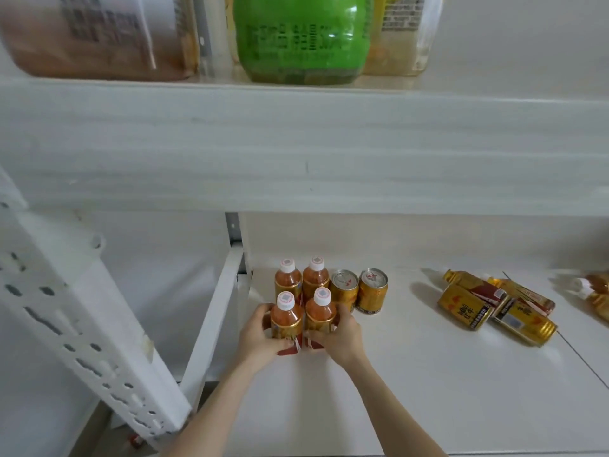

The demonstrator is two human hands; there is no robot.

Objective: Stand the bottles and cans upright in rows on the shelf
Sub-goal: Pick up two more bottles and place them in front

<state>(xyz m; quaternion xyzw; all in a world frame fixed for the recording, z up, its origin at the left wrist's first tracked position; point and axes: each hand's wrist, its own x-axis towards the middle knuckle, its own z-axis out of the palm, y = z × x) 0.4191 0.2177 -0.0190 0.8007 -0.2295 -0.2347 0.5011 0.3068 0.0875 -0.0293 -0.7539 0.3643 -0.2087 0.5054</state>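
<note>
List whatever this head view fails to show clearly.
Front-left bottle and front-right bottle, head view: lower labels covered by the left hand and right hand.
Bottle at the right edge, head view: cut off by the frame, blurred.
Green bottle, head view: top cropped by the frame, print blurred.

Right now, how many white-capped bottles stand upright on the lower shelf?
4, in a two-by-two block: back-left bottle, back-right bottle beside an upright can, front-left bottle gripped by the left hand, front-right bottle gripped by the right hand. None seems hidden behind them.
</note>
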